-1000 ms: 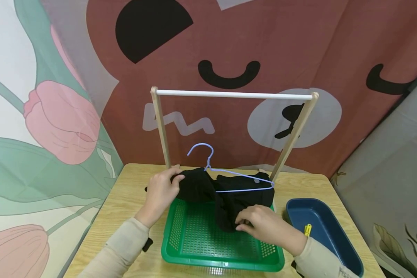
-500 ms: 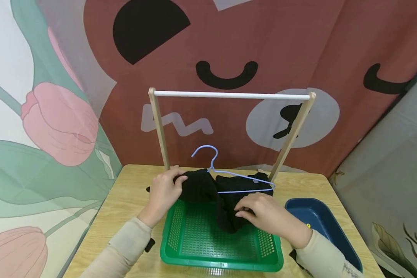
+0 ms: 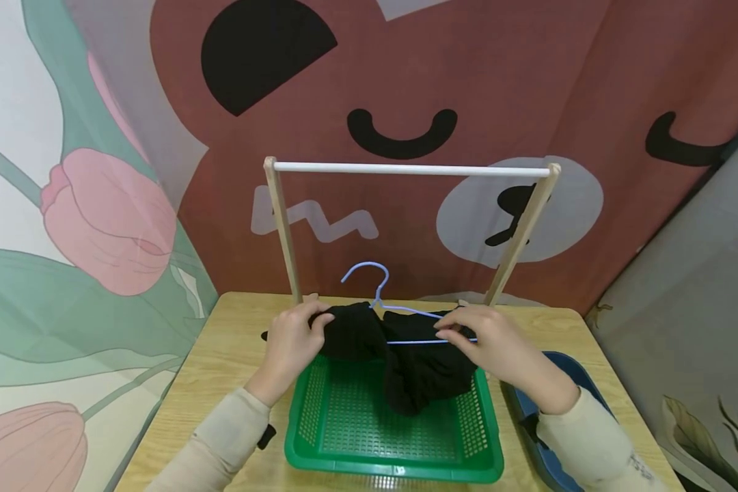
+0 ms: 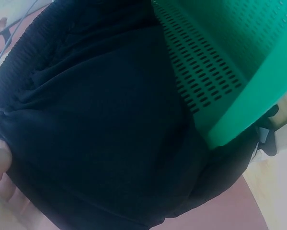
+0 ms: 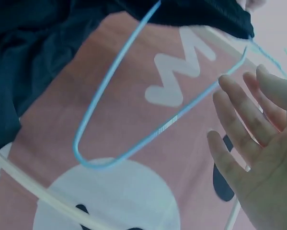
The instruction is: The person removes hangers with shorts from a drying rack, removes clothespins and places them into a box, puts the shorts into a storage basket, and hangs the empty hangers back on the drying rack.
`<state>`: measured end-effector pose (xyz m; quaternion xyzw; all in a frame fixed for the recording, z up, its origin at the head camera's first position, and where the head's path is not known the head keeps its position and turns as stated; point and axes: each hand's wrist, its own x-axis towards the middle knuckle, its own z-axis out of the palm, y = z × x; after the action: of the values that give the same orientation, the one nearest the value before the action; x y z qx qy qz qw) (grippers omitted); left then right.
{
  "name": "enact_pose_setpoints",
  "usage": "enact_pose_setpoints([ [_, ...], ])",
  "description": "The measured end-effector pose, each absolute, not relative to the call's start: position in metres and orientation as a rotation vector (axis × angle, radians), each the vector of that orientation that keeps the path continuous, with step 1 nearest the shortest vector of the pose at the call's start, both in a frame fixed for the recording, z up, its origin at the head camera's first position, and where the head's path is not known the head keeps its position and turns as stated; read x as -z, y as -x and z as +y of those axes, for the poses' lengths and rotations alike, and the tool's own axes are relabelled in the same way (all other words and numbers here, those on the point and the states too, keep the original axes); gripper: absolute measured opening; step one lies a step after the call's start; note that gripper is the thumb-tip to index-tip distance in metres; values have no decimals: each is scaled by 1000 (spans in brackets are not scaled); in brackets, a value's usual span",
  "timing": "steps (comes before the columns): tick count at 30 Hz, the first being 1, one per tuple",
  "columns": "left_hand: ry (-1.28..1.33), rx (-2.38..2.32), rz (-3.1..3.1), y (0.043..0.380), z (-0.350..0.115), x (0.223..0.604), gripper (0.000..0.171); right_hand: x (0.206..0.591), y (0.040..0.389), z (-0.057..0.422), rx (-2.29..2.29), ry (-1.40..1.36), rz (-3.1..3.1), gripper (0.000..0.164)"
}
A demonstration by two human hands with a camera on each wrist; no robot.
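Observation:
A pair of black pants [image 3: 353, 331] with a gathered elastic waistband hangs over a pale blue hanger [image 3: 418, 342], whose hook stands up in the middle. My left hand [image 3: 292, 345] pinches the left edge of the pants; in the left wrist view its thumb [image 4: 1, 155] lies at the cloth edge below the waistband. At the hanger's right end is my right hand [image 3: 498, 342], fingers spread and slightly bent. The right wrist view has this hand [image 5: 258, 148] beside the hanger wire [image 5: 168, 124], nothing in its grip. Cloth droops into the green basket [image 3: 393, 471] below.
Behind the basket stands a rack with wooden posts [image 3: 523, 236] and a white rod [image 3: 406, 168]. A dark blue tray [image 3: 575, 372] sits at the right of the wooden table [image 3: 221, 355], partly hidden by my right forearm. A printed cloth backdrop rises close behind.
My right hand has moved up from the drooping cloth to the hanger's right end. The hanger hook has shifted slightly right and down. My left hand keeps its hold on the pants.

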<state>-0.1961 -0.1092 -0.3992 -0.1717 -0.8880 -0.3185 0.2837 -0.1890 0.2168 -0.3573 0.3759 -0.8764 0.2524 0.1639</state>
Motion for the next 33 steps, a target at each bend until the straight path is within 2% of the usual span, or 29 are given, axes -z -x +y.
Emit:
enact_pose_setpoints([
  [8,459,861,-2388,194,-108,397,9,363,202,230,-679,-910,-2416,21],
  [15,465,868,-2398,194,-107,396,10,374,204,235,-715,-789,-2532,16],
  [23,471,858,-2402,195,-108,396,10,390,205,228,-736,-680,-2583,16],
  [33,469,891,-2390,196,-109,396,12,400,204,217,-862,-555,-2498,7],
])
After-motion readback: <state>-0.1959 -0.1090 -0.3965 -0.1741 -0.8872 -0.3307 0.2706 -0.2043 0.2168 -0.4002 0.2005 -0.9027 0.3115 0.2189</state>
